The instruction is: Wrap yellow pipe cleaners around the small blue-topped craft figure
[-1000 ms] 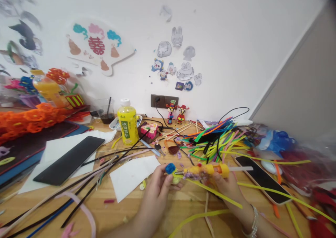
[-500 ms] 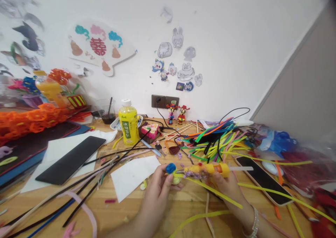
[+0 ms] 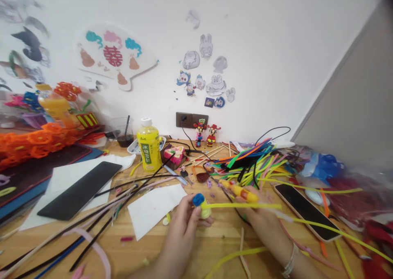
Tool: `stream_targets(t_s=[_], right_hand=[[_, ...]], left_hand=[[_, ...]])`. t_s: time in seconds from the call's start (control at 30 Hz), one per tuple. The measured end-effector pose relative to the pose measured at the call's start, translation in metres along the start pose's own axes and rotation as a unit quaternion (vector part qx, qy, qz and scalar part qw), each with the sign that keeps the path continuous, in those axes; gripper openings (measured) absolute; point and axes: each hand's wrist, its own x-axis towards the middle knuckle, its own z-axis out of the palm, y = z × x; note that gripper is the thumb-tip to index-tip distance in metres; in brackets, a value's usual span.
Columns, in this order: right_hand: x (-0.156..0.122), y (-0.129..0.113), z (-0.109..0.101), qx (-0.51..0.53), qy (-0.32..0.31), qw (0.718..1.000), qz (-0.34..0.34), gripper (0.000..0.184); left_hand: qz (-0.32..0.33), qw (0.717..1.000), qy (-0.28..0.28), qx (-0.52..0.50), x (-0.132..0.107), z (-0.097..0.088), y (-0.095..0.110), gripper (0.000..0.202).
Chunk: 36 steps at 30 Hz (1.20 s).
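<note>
Yellow pipe cleaner (image 3: 242, 205) in left fingers (image 3: 188, 212); right fingers (image 3: 250, 205) around yellow tube (image 3: 241, 192).

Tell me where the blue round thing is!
In the head view, the blue round piece is held in the fingers of the left hand, at the end of a yellow pipe cleaner, just right of a white paper sheet.

Two bare hands worked close together, near the middle.
The left hand (image 3: 181, 225) stood curled, fingers closed; the right hand (image 3: 262, 217) reached inward from the right.
</note>
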Motion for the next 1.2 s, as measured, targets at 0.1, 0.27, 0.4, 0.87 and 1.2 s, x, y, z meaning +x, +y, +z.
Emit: stream_targets(t_s=[0.1, 0.27, 0.4, 0.87, 1.2], right_hand=[[0.003, 0.001, 0.003, -0.161, -0.021, 0.986, -0.033, 0.017], [-0.001, 0.000, 0.011, -0.261, -0.095, 0.955, -0.105, 0.044], [-0.009, -0.012, 0.010, -0.172, -0.167, 0.961, -0.140, 0.051], [-0.017, -0.035, 0.010, -0.107, -0.162, 0.921, -0.337, 0.015], [-0.032, -0.032, 0.011, -0.112, -0.166, 0.905, -0.374, 0.027]], left_hand=[[-0.006, 1.000, -0.001, -0.002, 0.000, 0.001, 0.001, 0.021], [-0.010, 1.000, -0.008, -0.008, 0.000, 0.001, 0.000, 0.020], [0.001, 1.000, -0.024, 0.006, 0.001, 0.001, -0.006, 0.016], [0.000, 0.999, -0.035, 0.026, 0.000, 0.001, -0.012, 0.013], [0.016, 0.993, -0.036, 0.109, -0.002, 0.003, -0.005, 0.011]])
